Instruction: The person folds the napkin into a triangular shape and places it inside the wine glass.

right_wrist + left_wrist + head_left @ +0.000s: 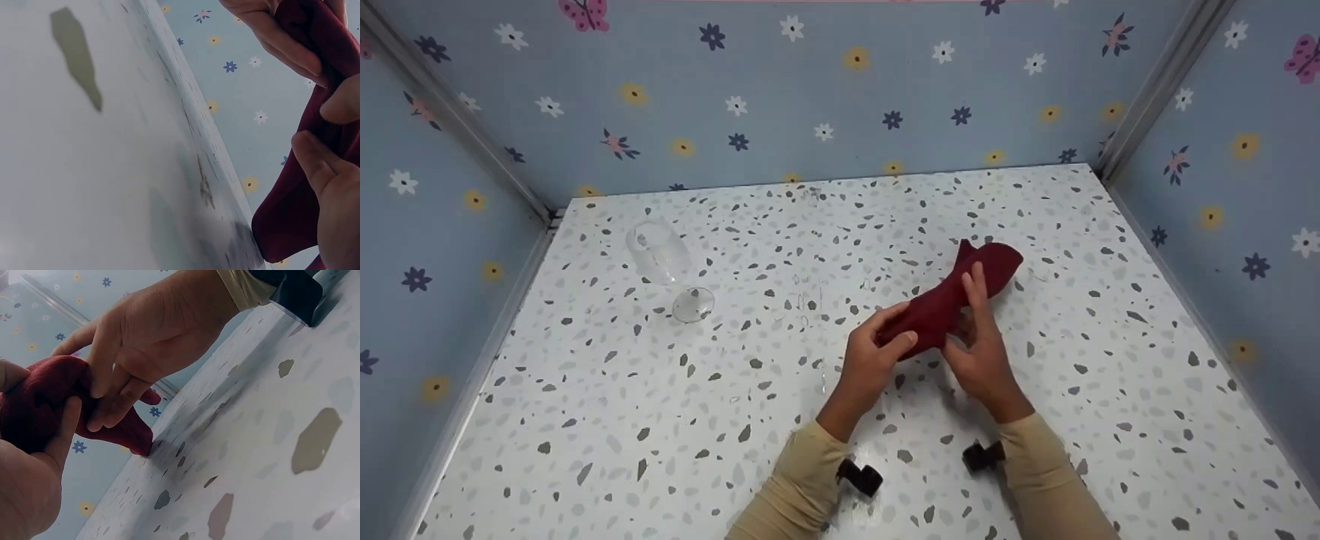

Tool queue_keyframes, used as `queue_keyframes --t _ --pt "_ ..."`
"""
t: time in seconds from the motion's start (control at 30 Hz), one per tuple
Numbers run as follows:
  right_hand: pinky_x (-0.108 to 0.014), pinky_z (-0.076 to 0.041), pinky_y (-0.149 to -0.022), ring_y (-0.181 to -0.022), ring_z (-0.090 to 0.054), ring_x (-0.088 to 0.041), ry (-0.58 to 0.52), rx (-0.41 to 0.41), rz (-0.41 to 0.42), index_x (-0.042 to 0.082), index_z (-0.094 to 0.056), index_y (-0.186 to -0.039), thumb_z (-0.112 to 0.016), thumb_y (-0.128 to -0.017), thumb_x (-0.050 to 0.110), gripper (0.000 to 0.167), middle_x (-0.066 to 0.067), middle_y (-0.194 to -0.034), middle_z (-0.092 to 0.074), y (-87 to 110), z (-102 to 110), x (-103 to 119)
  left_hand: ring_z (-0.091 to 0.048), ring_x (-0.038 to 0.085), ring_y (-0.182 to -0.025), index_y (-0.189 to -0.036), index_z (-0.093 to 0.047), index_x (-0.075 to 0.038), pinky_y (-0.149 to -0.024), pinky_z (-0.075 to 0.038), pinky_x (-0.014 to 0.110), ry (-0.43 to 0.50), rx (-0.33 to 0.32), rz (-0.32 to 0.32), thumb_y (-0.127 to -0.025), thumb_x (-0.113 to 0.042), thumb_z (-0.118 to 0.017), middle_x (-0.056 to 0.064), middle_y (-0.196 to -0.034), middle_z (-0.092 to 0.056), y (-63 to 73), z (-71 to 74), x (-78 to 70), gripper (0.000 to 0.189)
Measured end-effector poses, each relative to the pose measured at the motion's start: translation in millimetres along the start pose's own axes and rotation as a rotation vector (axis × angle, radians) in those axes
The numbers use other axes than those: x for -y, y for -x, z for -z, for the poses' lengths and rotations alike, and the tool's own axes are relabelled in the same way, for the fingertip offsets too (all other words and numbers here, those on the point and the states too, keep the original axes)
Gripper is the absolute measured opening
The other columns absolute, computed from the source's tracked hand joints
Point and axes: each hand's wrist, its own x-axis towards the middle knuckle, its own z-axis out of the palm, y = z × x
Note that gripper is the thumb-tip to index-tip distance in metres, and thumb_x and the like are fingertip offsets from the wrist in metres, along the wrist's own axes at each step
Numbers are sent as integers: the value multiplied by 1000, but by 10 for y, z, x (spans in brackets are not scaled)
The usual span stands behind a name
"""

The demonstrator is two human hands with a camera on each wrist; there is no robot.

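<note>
A dark red cloth napkin (934, 311), gathered into a long folded bundle, is held in both hands over the speckled table. My left hand (870, 364) grips its near end, thumb on top and fingers round the far side. Farther along, my right hand (982, 360) holds the right side of the bundle, two fingers extended up along the cloth. The napkin's far end flares out in loose folds. In the left wrist view, the right hand (157, 337) has its fingertips against the cloth (56, 382). The right wrist view shows a lower corner of the napkin (287, 225) close at the tabletop.
A clear stemmed glass (660, 255) stands on its round foot at the table's left side. The white speckled table (720, 420) is bounded by blue flowered panels (825, 90) at the back and both sides. Black wrist cameras (861, 477) hang by the sleeves.
</note>
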Motion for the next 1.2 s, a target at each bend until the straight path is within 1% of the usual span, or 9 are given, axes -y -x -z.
queue_keyframes --t 0.13,0.33,0.43,0.5,0.67,0.8,0.9,1.03,1.2 --pt "-32 -52 -94 -128 -47 -42 -16 -21 -17 -2 -14 -158 -43 -78 -32 90 -18 -166 1 -6 4 -21 -60 23 -115 -134 -64 -15 -90 -54 36 25 27 31 -92 -19 -68 6 -129 -62 -9 16 -4 43" --pt "-24 -49 -90 -131 -39 -27 -2 -23 -72 5 -13 -160 -44 -80 -28 92 -12 -168 -2 -10 4 2 -61 24 -111 -132 -65 -9 -89 -54 35 48 40 38 -93 -16 -65 9 -125 -63 -23 55 0 39" --pt "-22 -46 -93 -135 -34 -21 3 -20 -74 2 -11 -160 -44 -82 -27 90 -14 -167 -4 -12 -5 20 -61 25 -111 -132 -64 -7 -88 -54 35 91 45 40 -93 -13 -64 11 -125 -63 -24 62 7 40" --pt "-22 -42 -100 -143 -26 -20 -25 -24 -69 1 -10 -160 -42 -81 -27 89 -14 -167 -5 -17 -9 14 -60 26 -111 -133 -63 -4 -88 -55 34 131 55 42 -92 -12 -63 12 -125 -62 -23 57 14 42" --pt "-28 -20 -119 -153 -7 -26 -135 -60 -28 3 -8 -160 -36 -78 -30 93 -11 -167 -9 -17 8 -108 -60 29 -112 -136 -58 2 -89 -55 35 245 103 40 -92 -9 -61 18 -126 -60 -11 31 13 45" --pt "-32 -8 -122 -153 -1 -25 -236 -54 8 7 -8 -161 -31 -77 -26 94 -7 -168 -9 0 42 -238 -60 30 -113 -137 -55 6 -89 -55 35 330 120 55 -92 -7 -60 19 -127 -59 -4 16 21 47" --pt "-33 -12 -121 -153 3 -24 -371 -36 24 8 -7 -162 -31 -81 -16 88 -6 -168 -6 0 47 -255 -61 29 -111 -137 -53 7 -88 -55 34 383 125 74 -91 -8 -61 19 -126 -59 1 -6 25 49" --pt "-35 -20 -119 -153 5 -23 -520 -30 7 11 -5 -162 -33 -93 -3 76 -6 -168 -2 -3 34 -235 -62 27 -108 -137 -52 8 -86 -56 35 443 130 101 -91 -7 -60 17 -124 -59 7 -44 14 50" --pt "-35 -20 -120 -153 6 -23 -590 -28 -1 12 -3 -162 -33 -100 4 70 -12 -168 4 0 22 -229 -62 26 -106 -136 -52 10 -85 -57 36 507 126 117 -90 -6 -59 16 -122 -58 13 -82 6 49"
